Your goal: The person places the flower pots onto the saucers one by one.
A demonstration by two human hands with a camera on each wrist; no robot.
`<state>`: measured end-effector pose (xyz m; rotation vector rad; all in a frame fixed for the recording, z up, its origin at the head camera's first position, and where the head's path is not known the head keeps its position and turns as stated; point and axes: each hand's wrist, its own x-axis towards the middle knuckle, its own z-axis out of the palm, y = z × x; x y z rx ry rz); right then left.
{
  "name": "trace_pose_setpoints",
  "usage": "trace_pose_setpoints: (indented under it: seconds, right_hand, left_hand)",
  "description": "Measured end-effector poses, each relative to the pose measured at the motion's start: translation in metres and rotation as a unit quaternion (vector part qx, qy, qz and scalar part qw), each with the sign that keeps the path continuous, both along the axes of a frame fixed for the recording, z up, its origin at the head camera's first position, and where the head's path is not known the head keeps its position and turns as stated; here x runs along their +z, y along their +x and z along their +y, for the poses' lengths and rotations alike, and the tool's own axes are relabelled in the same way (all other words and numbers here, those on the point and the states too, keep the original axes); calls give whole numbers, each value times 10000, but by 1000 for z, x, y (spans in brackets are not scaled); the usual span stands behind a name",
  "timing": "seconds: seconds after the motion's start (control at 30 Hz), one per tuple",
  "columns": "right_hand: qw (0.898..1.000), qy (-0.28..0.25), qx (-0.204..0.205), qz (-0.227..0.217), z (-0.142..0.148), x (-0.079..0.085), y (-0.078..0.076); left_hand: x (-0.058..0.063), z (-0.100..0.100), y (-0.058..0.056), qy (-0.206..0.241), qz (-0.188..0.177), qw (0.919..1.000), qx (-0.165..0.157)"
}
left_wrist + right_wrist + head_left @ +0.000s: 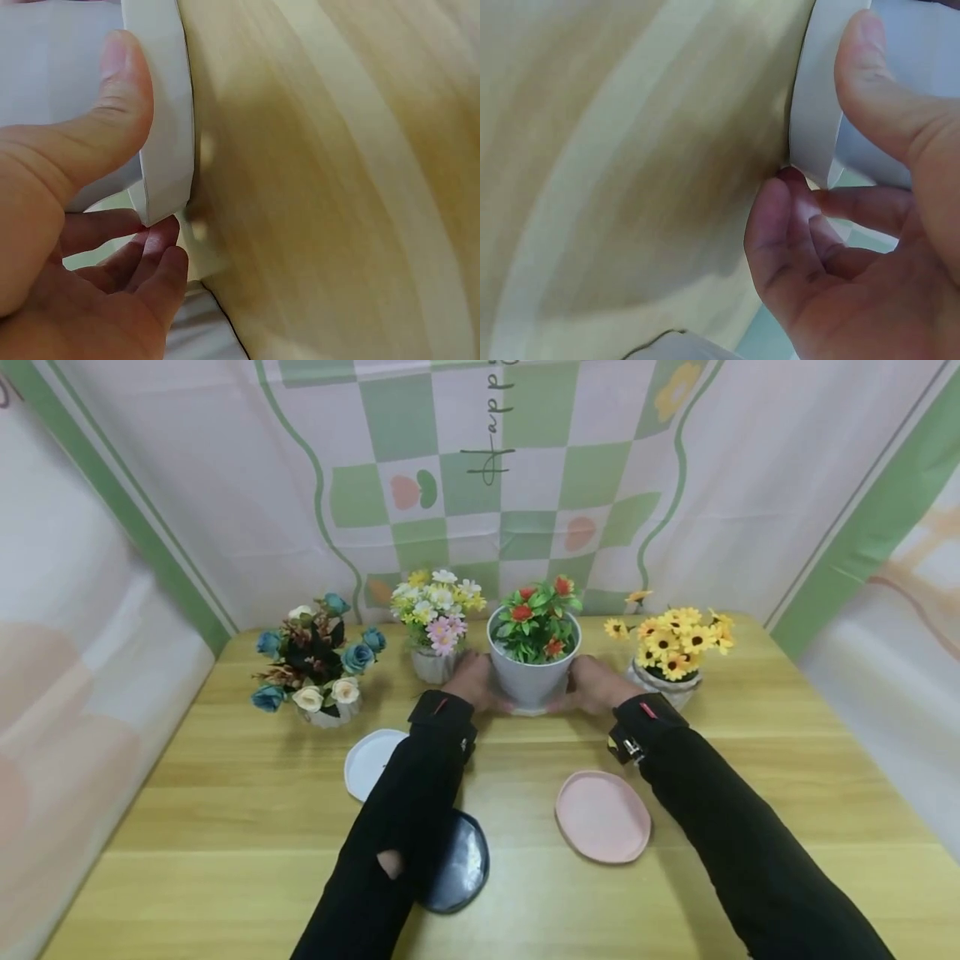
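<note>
The 2 hands hold 1 white pot [531,683], which is at the far side of the table [517,777], near the hanging cloth [468,485]. In this pot there are red flowers [521,612] with green leaves. The left hand [474,682] grips it low on the left side, and the right hand [596,683] grips it likewise on the right. In the 2 wrist views, each thumb lies across the side of the saucer [169,112] under the pot, and the other fingers are bent at its edge. I cannot tell whether the saucer touches the table.

Just beside the left hand stands a pot of white, yellow and pink flowers [431,667]; farther left is a pot of blue and cream flowers [330,716]. Near the right hand stands a pot of yellow flowers [677,693].

Closer to the person lie 3 plates: a white plate [369,762] and a black plate [462,868], both partly covered by the left sleeve [397,810], and a pink plate [603,817] between the 2 sleeves.
</note>
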<state>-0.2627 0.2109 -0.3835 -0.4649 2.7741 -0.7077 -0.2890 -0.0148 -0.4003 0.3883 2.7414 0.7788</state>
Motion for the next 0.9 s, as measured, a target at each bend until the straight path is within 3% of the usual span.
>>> trace_pose_setpoints:
  seconds: [0.23, 0.63, 0.9]
  right_hand:
    - [9998, 45, -46, -210, 1, 1, -9]
    - [9976, 214, -180, -630, 3, 5, -17]
    - [9973, 393, -97, -610, 4, 7, -16]
  left_hand:
    - [7, 3, 3, -100, 190, 9998, 60]
    - [9, 9, 0, -27, -17, 9995, 308]
    - [6, 9, -6, -68, -141, 9996, 230]
